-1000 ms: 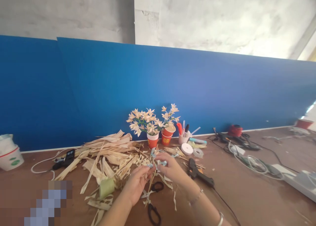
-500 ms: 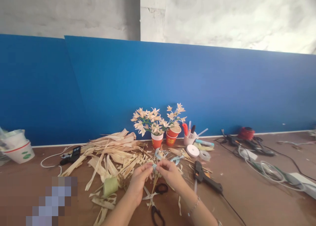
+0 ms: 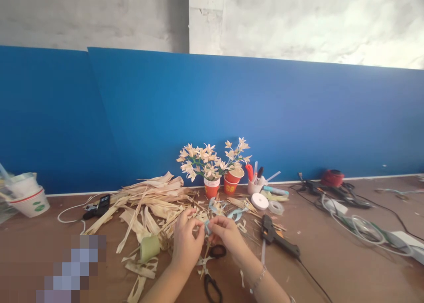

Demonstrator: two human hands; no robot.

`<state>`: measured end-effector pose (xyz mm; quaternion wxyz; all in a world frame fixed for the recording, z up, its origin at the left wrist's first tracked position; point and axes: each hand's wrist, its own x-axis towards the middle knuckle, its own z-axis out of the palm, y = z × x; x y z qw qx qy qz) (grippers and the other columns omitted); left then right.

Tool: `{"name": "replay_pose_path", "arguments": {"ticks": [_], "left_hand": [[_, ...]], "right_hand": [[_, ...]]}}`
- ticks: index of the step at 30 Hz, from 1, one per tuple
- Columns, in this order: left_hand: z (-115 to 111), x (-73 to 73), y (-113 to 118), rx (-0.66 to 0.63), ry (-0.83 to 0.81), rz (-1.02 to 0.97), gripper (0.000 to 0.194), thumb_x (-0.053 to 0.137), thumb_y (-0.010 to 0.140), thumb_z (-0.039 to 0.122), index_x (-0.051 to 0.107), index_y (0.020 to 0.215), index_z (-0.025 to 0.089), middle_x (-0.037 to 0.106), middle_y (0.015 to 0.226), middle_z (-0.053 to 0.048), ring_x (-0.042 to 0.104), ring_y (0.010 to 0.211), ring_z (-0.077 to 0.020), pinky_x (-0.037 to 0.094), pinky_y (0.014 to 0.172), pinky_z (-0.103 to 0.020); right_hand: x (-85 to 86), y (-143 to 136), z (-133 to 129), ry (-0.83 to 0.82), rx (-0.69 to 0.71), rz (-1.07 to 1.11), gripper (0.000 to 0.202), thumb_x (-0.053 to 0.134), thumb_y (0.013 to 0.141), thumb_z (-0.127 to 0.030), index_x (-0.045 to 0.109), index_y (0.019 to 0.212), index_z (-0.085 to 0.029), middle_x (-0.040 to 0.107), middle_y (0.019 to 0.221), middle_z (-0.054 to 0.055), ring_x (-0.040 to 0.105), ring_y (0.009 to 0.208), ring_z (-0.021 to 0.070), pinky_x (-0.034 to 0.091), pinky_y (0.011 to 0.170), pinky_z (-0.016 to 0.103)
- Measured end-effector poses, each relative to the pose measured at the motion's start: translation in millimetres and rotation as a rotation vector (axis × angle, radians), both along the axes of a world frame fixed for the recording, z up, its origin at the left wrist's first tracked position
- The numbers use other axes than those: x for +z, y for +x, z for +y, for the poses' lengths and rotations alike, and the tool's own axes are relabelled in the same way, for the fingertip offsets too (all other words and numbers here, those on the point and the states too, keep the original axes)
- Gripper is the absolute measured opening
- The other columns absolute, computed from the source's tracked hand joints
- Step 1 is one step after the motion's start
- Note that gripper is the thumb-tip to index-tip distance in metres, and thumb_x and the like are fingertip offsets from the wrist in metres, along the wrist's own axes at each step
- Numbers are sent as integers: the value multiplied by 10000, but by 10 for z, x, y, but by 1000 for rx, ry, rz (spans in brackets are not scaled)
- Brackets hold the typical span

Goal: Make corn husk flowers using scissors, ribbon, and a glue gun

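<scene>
Between my two hands, above the scissors, is a small piece of light blue strip [image 3: 207, 228]. The thumb and forefinger of my right hand [image 3: 227, 234] pinch it from the right. From the other side my left hand [image 3: 188, 241] closes thumb and forefinger at its edge, other fingers raised; its exact hold is partly hidden. Black-handled scissors [image 3: 212, 287] lie below the hands, partly covered. Just beyond the fingers are loose light blue ribbon [image 3: 236, 213] and a pile of dried husk strips [image 3: 155, 197].
A black glue gun [image 3: 278, 237] with its cord lies right of my hands. Behind stand husk flowers [image 3: 202, 157] in a red paper cup [image 3: 212, 189], a pen cup [image 3: 254, 187] and a white tape roll [image 3: 259, 201]. A green roll [image 3: 149, 248] sits left. Cables [image 3: 364, 230] spread right.
My left hand has turned more upright, its fingers lifting, while my right hand keeps its pinch on the light blue strip. The view has shifted slightly.
</scene>
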<state>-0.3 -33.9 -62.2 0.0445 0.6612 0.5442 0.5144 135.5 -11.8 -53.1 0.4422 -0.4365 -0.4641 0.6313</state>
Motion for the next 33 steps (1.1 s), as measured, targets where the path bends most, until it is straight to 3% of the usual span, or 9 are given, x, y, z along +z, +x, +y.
{"name": "replay_pose_path", "arguments": {"ticks": [8, 15, 20, 23, 28, 33], "left_hand": [[-91, 60, 16, 78, 92, 279, 156, 513, 749, 105, 613, 699, 214, 592, 1087, -99, 496, 1061, -289, 343, 885, -435], [-137, 75, 33, 5, 137, 415, 229, 446, 779, 75, 634, 766, 206, 614, 1103, -110, 499, 1098, -273, 336, 900, -403], [-155, 84, 48, -7, 132, 456, 243, 441, 779, 71, 640, 787, 210, 615, 1109, -109, 494, 1108, -272, 325, 909, -396], [-140, 88, 49, -21, 100, 389, 224, 457, 764, 76, 634, 748, 212, 628, 1061, -103, 501, 1075, -274, 321, 895, -398], [-89, 96, 29, -155, -89, 97, 149, 535, 750, 171, 657, 711, 248, 646, 699, -51, 545, 765, -241, 334, 799, -386], [-48, 106, 7, -204, -214, -143, 123, 596, 712, 238, 714, 713, 270, 674, 705, -73, 538, 739, -262, 320, 804, -394]], "right_hand": [[-49, -53, -30, -19, -66, 26, 299, 718, 571, -400, 602, 642, -134, 582, 463, -20, 531, 421, 91, 377, 443, 186], [-19, -91, -42, -93, -139, -1, 361, 634, 626, -488, 503, 562, -157, 529, 399, -20, 492, 348, 94, 308, 363, 181], [-9, -79, -48, -80, -151, -74, 278, 597, 624, -405, 463, 529, -179, 484, 349, -41, 452, 321, 84, 274, 349, 179], [-46, -58, -29, -29, -139, -129, 266, 567, 645, -399, 463, 531, -183, 499, 340, -34, 444, 326, 82, 283, 367, 180], [-104, 0, 28, 83, -99, -178, 316, 554, 669, -461, 483, 534, -184, 499, 348, -35, 433, 325, 89, 297, 377, 199], [-75, 41, 47, 150, -55, -243, 337, 542, 699, -480, 504, 550, -180, 484, 360, -42, 460, 342, 102, 332, 385, 205]]}}
